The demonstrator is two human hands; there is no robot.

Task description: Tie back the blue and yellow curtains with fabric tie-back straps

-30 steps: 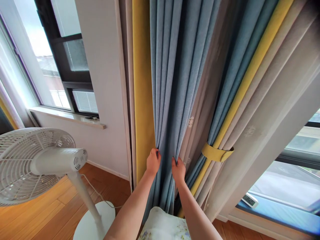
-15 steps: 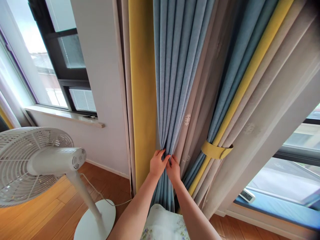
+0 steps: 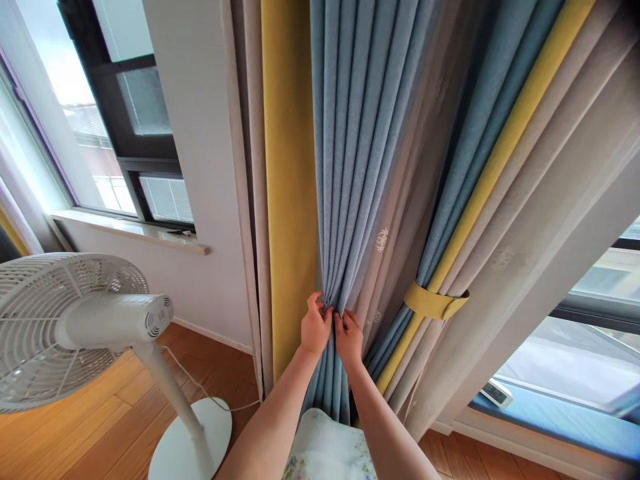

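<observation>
A blue curtain [image 3: 355,153] hangs in narrow pleats and is pinched together low down between both hands. My left hand [image 3: 316,327] grips the pleats at their left edge, its fingers bent around the fabric and the thumb in front. Right beside it, my right hand [image 3: 349,335] pinches the right side of the same gathered fabric. The hands are close but slightly apart. To the left of the blue pleats hangs a yellow curtain panel [image 3: 290,167]. At the right, a second curtain bundle [image 3: 463,220] is held in by a yellow tieback [image 3: 435,302].
A white standing fan [image 3: 113,323] stands at the left on the wooden floor [image 3: 117,427], its cord [image 3: 195,380] running toward the curtains. Windows are at both sides. A small white device [image 3: 497,392] lies on the blue sill cushion [image 3: 555,417].
My hands have drawn slightly apart at the gather, and the left thumb no longer reaches across toward the right hand. The view has shifted slightly.
</observation>
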